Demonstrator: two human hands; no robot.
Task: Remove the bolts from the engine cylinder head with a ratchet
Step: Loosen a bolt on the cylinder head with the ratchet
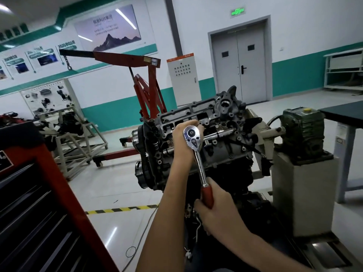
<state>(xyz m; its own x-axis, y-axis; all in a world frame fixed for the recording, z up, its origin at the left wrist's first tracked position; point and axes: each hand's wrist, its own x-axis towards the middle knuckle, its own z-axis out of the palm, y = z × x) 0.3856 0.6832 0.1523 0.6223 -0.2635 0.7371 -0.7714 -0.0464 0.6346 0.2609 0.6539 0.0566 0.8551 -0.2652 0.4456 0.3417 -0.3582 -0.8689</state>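
Observation:
The engine cylinder head [222,150] hangs on a stand, tilted toward me, with several bolts and holes showing on its top face. A chrome ratchet [197,154] with a red handle points down from its round head. A long extension bar [220,133] runs from the ratchet head to the right into the cylinder head. My left hand [183,140] sits behind the ratchet head, fingers curled around it where the extension joins. My right hand [218,211] grips the red handle at the bottom. The socket end is hidden in the head.
A red tool cabinet [37,203] stands close at my left. A red engine hoist [145,83] stands behind the engine. The stand's grey gearbox [303,132] and pedestal sit at the right, beside a dark table [345,112]. Yellow-black floor tape [121,209] lies below.

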